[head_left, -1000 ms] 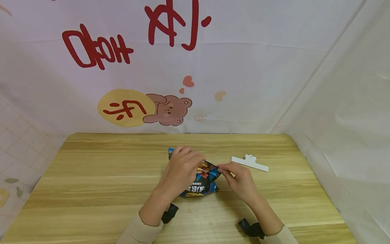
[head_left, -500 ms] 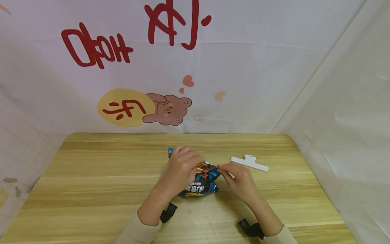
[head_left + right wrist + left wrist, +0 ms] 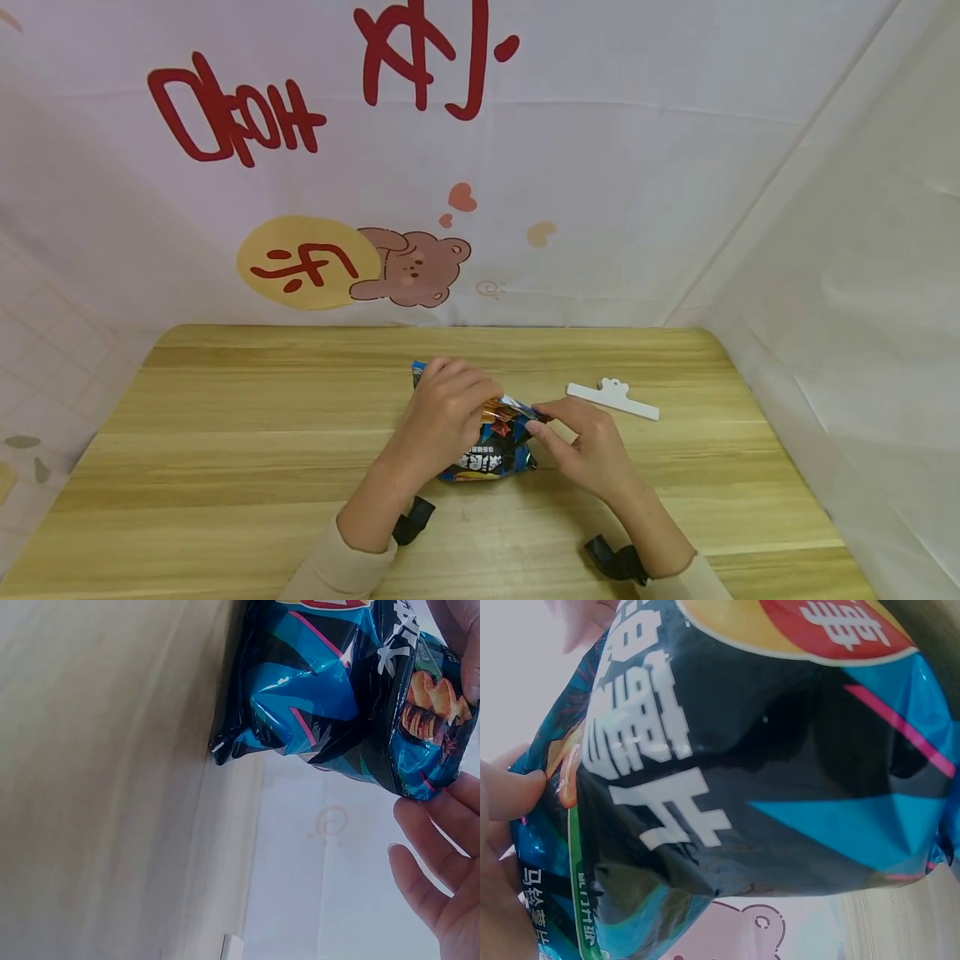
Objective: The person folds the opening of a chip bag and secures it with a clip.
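Note:
A black and blue chip bag sits on the table, its top part folded over. My left hand grips that folded top from above, covering much of the bag's left side. In the left wrist view, the left thumb presses on the fold of the puffy bag. My right hand is at the right end of the fold. In the right wrist view, fingertips of the right hand touch the corner of the bag, one digit standing apart from it.
A white bag clip lies on the wooden table, behind and right of the right hand. Black straps hang by both wrists. A white printed backdrop rises behind the table, with another sheet at the right.
The right thumb has come away from the index finger at the bag's corner, and the fold there has shifted slightly. The left hand keeps its grip in nearly the same place.

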`<state>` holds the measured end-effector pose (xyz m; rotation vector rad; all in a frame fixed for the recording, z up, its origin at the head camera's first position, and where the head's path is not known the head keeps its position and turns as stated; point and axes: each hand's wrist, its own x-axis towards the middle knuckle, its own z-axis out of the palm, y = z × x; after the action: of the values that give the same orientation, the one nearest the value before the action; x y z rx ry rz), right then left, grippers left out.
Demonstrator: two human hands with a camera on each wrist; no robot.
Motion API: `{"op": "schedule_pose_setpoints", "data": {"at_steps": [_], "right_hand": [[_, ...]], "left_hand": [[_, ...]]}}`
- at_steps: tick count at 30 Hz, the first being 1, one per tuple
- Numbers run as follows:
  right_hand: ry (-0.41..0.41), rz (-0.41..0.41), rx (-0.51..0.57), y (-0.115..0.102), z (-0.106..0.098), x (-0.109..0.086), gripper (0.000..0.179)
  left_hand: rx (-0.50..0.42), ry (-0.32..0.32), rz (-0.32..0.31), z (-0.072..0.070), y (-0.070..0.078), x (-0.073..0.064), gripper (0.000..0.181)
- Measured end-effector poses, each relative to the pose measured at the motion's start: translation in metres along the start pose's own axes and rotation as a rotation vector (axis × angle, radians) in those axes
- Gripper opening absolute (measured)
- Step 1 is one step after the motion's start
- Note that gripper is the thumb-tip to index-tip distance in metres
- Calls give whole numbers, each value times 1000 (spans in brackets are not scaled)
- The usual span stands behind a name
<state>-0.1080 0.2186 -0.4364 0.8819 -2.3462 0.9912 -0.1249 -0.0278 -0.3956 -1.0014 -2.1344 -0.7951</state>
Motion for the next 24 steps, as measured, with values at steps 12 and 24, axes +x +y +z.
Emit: {"op": "schedule_pose_setpoints", "data": {"at_steps": [12, 24], "right_hand": [[21, -19, -24, 1, 5, 1, 17], [13, -44, -37, 2, 5, 1, 24]], "left_hand": [[20, -25, -1, 0, 1, 0, 27], [-19, -18, -26, 1, 3, 0, 14]]}}
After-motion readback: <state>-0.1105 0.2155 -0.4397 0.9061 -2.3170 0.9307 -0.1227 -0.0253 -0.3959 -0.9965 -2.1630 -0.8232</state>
